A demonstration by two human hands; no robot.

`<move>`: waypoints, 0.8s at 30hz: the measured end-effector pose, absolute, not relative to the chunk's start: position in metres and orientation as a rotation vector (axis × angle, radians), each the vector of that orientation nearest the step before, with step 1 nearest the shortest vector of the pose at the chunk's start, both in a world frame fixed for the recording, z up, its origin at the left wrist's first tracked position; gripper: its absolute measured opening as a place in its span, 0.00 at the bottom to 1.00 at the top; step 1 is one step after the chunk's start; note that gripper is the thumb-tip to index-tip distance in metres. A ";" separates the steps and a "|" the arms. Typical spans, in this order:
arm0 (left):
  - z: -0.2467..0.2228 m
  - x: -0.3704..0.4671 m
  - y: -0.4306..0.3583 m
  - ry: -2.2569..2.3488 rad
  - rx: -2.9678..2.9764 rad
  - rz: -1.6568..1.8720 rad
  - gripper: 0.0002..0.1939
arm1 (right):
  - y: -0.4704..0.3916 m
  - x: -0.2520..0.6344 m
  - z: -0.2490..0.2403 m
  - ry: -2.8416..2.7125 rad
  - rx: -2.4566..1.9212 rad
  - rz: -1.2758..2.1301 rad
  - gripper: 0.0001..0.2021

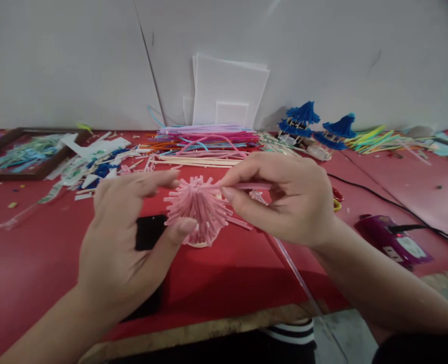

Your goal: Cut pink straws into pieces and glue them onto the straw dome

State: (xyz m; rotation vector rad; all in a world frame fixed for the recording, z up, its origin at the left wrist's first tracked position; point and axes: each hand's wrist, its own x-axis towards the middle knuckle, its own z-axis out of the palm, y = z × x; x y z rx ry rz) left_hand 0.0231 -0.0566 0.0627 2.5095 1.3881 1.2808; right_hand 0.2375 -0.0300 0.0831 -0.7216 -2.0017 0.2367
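Note:
A small cone-shaped model (pixel 199 210) made of pink pipe cleaner pieces stands in front of me, its strips fanning out from the top. My left hand (pixel 129 227) curves around its left side, thumb and fingers apart; the thumb tip overlaps the lower strips, and whether it touches them I cannot tell. Between thumb and forefinger, my right hand (pixel 284 197) pinches a pink pipe cleaner (pixel 252 186) whose end reaches the model's top. Under the left hand lies a black object (pixel 150 232), partly hidden.
Bundles of coloured pipe cleaners (pixel 209 136) lie at the back, near blue roofed models (pixel 302 119). Scraps (pixel 102 162) and a dark frame (pixel 38 174) are at left. A purple power strip (pixel 394 240) with a black cable sits right. A clear stick (pixel 296 273) crosses the table's front edge.

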 end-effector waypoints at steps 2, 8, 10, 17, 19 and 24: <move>0.075 0.033 -0.049 1.284 2.560 1.314 0.08 | -0.032 0.233 0.088 -1.989 -0.712 0.255 0.06; 0.091 0.045 -0.041 1.266 2.470 1.473 0.04 | -0.038 0.226 0.093 -1.712 -0.659 0.572 0.05; 0.094 0.045 -0.043 1.312 2.389 1.430 0.06 | -0.038 0.226 0.093 -1.661 -0.680 0.614 0.05; 0.099 0.045 -0.042 1.258 2.288 1.376 0.03 | -0.033 0.227 0.089 -1.613 -0.588 0.771 0.03; 0.102 0.045 -0.041 1.188 2.299 1.375 0.02 | -0.030 0.228 0.088 -1.631 -0.506 0.818 0.03; 0.106 0.037 -0.034 0.940 2.435 1.311 0.06 | -0.028 0.232 0.088 -1.735 -0.405 0.783 0.07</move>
